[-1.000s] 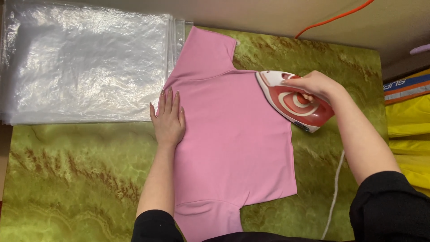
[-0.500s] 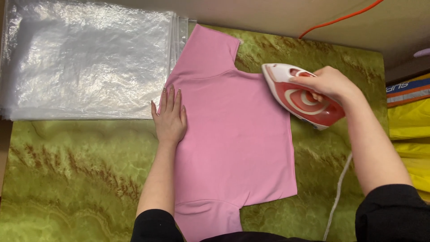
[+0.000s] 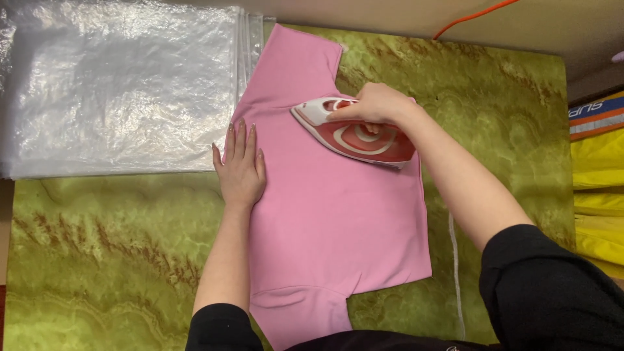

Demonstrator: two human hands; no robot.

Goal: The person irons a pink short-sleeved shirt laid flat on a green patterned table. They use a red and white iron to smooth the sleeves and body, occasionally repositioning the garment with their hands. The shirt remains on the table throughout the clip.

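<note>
Hands: left hand [image 3: 239, 164] flat, fingers spread, on pink shirt [image 3: 331, 221]; right hand [image 3: 376, 104] grips iron [image 3: 356, 133] on shirt, green worktop [image 3: 104, 260].

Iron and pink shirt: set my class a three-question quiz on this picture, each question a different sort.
1. True or false: the iron rests on the shirt.
2. Which hand grips the iron? A. left B. right
3. Fill in: the left hand lies flat on the shirt's ____ edge, beside the plastic sheets.

Key: 1 true. 2 B, the right hand. 3 left.
</note>
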